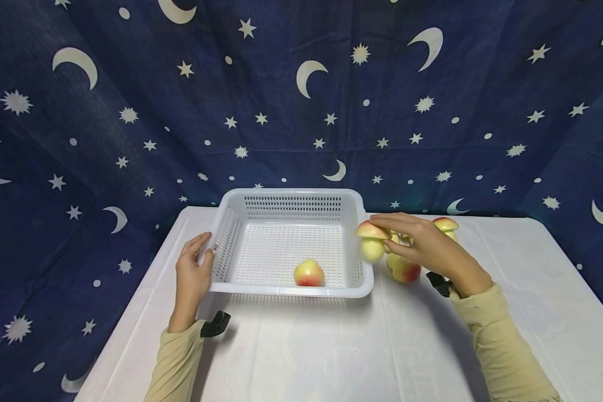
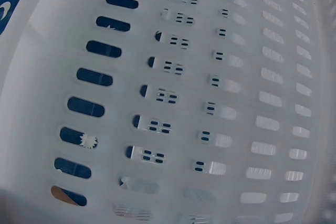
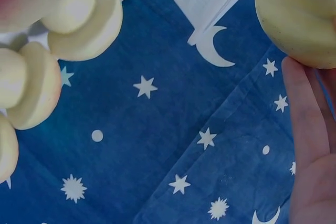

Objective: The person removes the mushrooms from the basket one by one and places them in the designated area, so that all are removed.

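A white plastic basket (image 1: 291, 291) with slotted walls stands on the table, and one yellow-red toy mushroom (image 1: 309, 273) lies inside near its front wall. My left hand (image 1: 193, 276) is at the basket's left rim with fingers loosely bent; whether it touches cannot be told. Close up, the left wrist view shows the slotted basket wall (image 2: 147, 72). My right hand (image 1: 413, 241) pinches another toy mushroom (image 1: 372, 250) by its cap, upright beside the basket's right rim. In the right wrist view this mushroom (image 3: 299, 30) is above the fingers (image 3: 307, 108).
Several more toy mushrooms lie right of the basket, partly hidden by my right hand, among them a front mushroom (image 1: 405, 270) and a back mushroom (image 1: 445, 224). A white cloth covers the table (image 1: 331, 352). Behind hangs a dark blue curtain (image 1: 281, 72) with moons and stars.
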`<move>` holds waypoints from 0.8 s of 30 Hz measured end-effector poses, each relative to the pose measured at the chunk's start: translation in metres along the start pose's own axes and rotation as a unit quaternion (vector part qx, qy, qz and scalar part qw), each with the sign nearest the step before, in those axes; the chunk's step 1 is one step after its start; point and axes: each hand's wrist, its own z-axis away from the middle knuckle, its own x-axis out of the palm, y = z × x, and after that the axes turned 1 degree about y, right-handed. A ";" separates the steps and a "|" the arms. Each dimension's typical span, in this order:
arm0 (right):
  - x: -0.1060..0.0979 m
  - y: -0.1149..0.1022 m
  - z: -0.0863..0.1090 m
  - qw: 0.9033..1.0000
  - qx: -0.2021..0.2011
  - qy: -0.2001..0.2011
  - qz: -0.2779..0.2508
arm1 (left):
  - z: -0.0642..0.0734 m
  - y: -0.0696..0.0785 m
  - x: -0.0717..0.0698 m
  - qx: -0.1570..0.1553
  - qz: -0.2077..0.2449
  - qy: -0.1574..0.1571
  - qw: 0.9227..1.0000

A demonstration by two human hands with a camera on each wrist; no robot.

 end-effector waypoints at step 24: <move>-0.016 0.028 0.030 0.999 -0.022 0.042 0.019 | 0.001 0.001 0.000 0.001 -0.007 0.001 1.000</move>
